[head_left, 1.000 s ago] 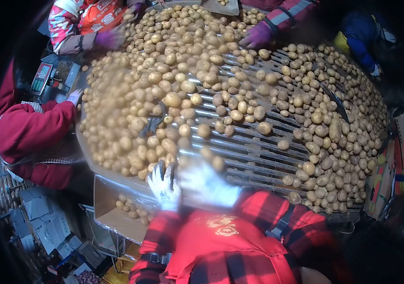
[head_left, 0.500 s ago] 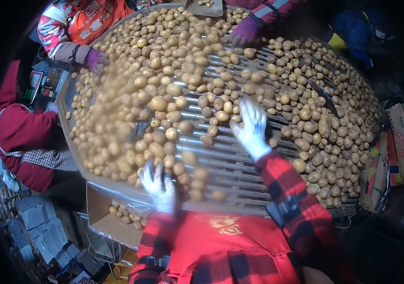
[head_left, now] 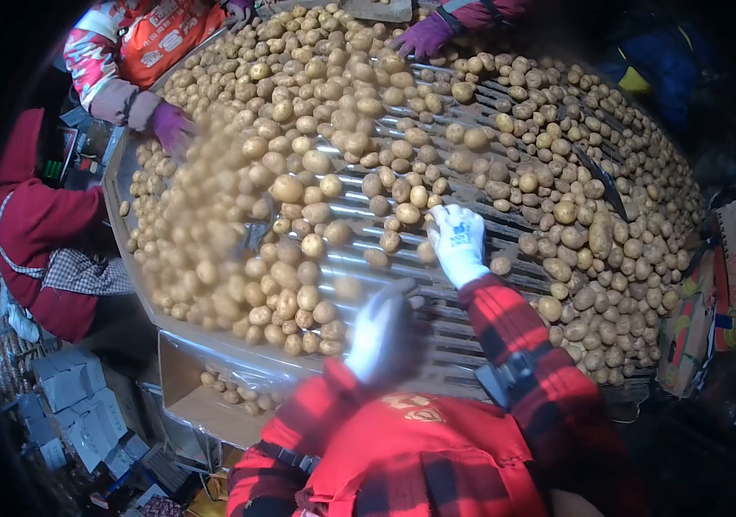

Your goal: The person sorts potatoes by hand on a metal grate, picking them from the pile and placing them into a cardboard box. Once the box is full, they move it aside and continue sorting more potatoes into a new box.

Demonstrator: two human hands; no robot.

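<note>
My left hand [head_left: 378,334], in a white glove, is smeared by motion over the metal slats [head_left: 458,340] in front of my body; its finger pose is unclear. Farther out, my right hand [head_left: 458,239], gloved in white too, has its fingers curled down at the edge of the potatoes. One potato [head_left: 426,252] lies right beside its thumb side. Whatever is under the curled fingers is hidden. Loose potatoes [head_left: 307,297] are heaped to the left of both hands, and another mass of potatoes [head_left: 587,297] lies to the right.
Across the slatted table, a person's purple-gloved hand [head_left: 424,36] touches potatoes; another purple-gloved hand [head_left: 171,127] is at the left edge. A person in a dark red top [head_left: 49,224] stands at left. A cardboard box [head_left: 180,370] holds potatoes below the rim. Cartons [head_left: 734,267] stand right.
My left hand has swung right from the left potato heap to the slats. My right hand's spread fingers have curled down. A potato now shows beside it. The far purple-gloved hand has shifted left.
</note>
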